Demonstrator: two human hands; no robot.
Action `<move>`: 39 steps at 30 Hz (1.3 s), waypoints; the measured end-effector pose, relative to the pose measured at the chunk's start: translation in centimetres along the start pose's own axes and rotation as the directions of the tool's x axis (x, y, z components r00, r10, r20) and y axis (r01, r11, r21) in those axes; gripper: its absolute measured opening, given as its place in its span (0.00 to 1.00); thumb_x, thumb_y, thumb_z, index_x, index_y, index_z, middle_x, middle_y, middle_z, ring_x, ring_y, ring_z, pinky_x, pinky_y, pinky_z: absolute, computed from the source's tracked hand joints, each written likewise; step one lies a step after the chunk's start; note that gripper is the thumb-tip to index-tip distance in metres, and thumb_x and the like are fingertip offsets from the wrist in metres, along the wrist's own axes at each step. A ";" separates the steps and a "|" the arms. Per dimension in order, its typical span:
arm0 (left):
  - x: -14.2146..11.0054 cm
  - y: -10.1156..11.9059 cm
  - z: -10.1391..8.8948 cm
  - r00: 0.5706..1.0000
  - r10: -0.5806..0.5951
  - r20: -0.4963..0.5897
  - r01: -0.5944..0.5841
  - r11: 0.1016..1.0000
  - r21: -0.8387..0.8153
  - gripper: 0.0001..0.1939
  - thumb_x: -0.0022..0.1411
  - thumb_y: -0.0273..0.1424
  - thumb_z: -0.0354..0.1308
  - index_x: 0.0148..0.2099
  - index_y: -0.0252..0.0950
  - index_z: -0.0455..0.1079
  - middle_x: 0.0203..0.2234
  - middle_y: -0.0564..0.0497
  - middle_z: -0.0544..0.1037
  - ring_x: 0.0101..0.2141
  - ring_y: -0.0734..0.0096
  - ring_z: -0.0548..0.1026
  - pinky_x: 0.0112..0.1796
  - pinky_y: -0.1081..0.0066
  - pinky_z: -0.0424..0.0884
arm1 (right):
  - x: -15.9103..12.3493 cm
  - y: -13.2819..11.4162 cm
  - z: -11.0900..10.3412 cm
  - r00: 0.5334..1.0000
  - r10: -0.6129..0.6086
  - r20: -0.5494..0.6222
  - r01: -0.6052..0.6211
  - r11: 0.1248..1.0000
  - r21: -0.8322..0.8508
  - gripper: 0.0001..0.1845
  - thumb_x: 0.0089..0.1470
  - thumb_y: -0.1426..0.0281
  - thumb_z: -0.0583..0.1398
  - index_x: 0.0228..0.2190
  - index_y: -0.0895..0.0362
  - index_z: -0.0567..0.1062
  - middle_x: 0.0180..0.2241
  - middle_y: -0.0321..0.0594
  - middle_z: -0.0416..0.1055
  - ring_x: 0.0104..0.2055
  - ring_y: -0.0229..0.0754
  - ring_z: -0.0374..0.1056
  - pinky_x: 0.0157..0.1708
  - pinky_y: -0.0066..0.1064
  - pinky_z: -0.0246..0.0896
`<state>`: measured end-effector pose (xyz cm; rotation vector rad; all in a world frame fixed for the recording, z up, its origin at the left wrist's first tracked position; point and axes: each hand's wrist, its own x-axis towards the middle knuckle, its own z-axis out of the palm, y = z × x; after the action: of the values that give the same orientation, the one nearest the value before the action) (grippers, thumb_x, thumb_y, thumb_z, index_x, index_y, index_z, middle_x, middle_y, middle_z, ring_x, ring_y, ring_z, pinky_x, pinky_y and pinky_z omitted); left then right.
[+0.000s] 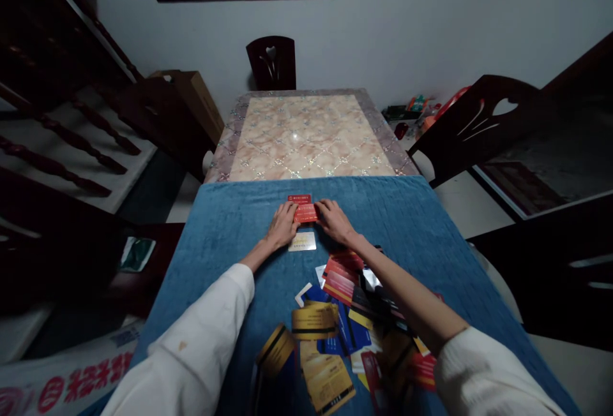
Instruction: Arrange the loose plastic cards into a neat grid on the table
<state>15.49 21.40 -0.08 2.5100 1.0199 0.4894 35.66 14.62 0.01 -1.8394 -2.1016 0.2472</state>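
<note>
Both bare hands are stretched out over a blue cloth that covers the near part of the tabletop, and between them is a red card. The left hand has its fingers bent and pinching the card's left end, while the right hand pinches its right end, fingers curled over the edge. The card's printed face is turned up, and it overlaps the near part of a second red card just beyond it; whether the two touch, I cannot tell. A pale card lies flat on the cloth just on the near side of the hands, beside the left wrist. Closer to the body, partly under the right forearm, a loose heap of cards is spread about: gold cards at the near left, blue cards in the middle and red ones at the far side, several lying across one another. White sleeves cover part of both arms. Past the far edge of the tabletop stands a dark wooden chair, close to a pale wall
</note>
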 end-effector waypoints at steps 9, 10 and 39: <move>3.1 -2.4 -0.3 0.998 -0.044 0.051 0.040 0.996 0.074 0.23 0.57 0.23 0.55 0.56 0.33 0.64 0.51 0.42 0.69 0.50 0.57 0.66 0.55 0.57 0.65 | 3.9 0.4 1.6 0.997 0.070 0.044 -0.071 0.997 0.023 0.26 0.55 0.75 0.58 0.56 0.60 0.66 0.57 0.51 0.63 0.54 0.50 0.58 0.53 0.40 0.59; 3.5 -2.6 -0.2 0.997 -0.055 0.057 0.050 0.995 0.082 0.23 0.57 0.23 0.55 0.56 0.32 0.65 0.51 0.42 0.69 0.50 0.56 0.66 0.55 0.58 0.65 | 4.3 0.4 1.7 0.995 0.082 0.048 -0.084 0.996 0.025 0.26 0.55 0.75 0.58 0.56 0.60 0.66 0.57 0.51 0.63 0.54 0.50 0.58 0.53 0.40 0.59; 6.3 -2.9 -0.5 0.941 -0.198 0.275 0.129 0.959 0.251 0.24 0.61 0.26 0.54 0.60 0.39 0.62 0.54 0.42 0.65 0.55 0.55 0.62 0.51 0.58 0.65 | 6.2 0.6 2.3 0.964 0.205 0.167 -0.203 0.979 -0.029 0.22 0.59 0.71 0.55 0.55 0.56 0.69 0.56 0.50 0.63 0.55 0.51 0.57 0.53 0.41 0.58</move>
<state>17.84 27.91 0.07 2.5596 1.2079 -0.0627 34.74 21.06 -1.50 -2.1118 -2.0214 0.4578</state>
